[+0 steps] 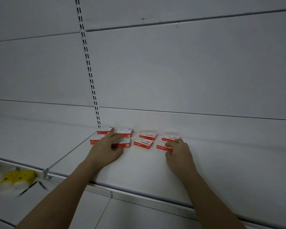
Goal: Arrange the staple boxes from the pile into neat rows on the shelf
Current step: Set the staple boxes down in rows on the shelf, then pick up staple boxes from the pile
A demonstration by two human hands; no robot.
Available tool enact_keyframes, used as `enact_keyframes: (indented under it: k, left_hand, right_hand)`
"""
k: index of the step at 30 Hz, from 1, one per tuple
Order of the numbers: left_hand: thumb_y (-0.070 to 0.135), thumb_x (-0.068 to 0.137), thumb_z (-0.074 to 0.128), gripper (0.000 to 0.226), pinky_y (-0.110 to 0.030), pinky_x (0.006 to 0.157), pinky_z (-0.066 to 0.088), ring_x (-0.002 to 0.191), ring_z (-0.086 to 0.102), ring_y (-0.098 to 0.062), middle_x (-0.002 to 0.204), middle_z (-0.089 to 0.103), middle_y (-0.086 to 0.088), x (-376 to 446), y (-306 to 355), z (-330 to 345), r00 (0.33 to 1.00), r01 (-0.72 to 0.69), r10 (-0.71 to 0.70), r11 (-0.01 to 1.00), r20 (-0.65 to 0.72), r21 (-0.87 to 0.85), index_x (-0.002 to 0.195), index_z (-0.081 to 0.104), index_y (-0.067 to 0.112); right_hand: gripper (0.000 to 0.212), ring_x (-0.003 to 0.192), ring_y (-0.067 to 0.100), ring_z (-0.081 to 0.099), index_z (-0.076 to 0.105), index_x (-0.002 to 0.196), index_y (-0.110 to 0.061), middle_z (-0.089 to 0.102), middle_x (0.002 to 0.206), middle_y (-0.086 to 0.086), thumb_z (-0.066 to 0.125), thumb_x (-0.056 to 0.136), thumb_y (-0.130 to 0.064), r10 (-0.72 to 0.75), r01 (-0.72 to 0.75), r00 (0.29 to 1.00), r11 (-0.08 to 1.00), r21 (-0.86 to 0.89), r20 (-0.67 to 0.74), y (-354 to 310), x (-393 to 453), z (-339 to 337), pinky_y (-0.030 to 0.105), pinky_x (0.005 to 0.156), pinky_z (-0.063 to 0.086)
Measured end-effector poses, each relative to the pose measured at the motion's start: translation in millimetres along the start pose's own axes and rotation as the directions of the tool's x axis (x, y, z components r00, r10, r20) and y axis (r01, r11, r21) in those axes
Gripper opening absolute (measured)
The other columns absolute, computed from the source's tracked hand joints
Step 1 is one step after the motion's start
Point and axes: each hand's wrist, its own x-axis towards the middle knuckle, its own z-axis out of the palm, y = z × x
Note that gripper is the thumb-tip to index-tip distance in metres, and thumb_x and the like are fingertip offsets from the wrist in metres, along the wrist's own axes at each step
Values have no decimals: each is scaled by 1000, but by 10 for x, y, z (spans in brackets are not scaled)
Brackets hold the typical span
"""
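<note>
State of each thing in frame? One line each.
Staple boxes: eight flat on shelf, two rows.
Left hand: fingers over front-row box, grip unclear.
Right hand: pinches front right box.
Shelf: white, holds boxes.
Yellow items: blurred, lower shelf.

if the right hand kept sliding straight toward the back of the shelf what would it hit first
The right hand already touches the front staple box of the rightmost column. Going straight on, that box would likely run into the back staple box just behind it, then the white back panel.
</note>
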Motion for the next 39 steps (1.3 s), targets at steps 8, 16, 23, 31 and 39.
enact_keyframes:
  k: [8,16,23,31,39]
  left_hand:
    - [34,83,58,27,-32,59,51,93,62,-22,101,63,0,-351,303,-233,950,-258,302,897,-74,359,106,66,22]
    - [60,91,39,46,-37,91,47,106,58,-19,121,61,2,-542,-356,-1024,978,190,-204,958,47,214,118,61,31]
    - [71,86,33,57,-39,93,43,112,56,-18,123,62,5,-1152,-1664,-2363,923,365,-383,901,33,236,120,60,33]
    - [72,86,30,65,-39,98,43,122,51,-21,134,56,2,-1810,-2979,-3467,856,503,-516,816,-32,285,128,56,31]
    - [70,88,22,65,-46,100,40,122,50,-27,133,57,0,-1966,-4283,-4039,772,628,-625,718,-119,299,130,54,31]
  right_hand:
    - [27,97,19,55,62,115,-19,61,111,3,50,92,-29,-170,149,977,976,-161,-128,-507,-180,-184,32,77,47]
    - [34,105,19,54,61,114,-25,59,117,0,50,89,-45,-206,210,953,978,8,223,-2033,-242,131,37,86,49]
    - [35,101,18,56,60,114,-27,61,116,-3,47,90,-48,-310,316,890,948,38,334,-3566,-396,726,37,86,48]
    - [46,118,19,50,50,130,-30,52,133,-3,41,91,-54,-467,466,790,878,107,397,-5113,-456,1697,39,94,43]
    - [51,122,19,47,49,131,-32,48,137,-4,38,90,-60,-580,545,680,809,219,448,-6317,-220,2933,41,97,40]
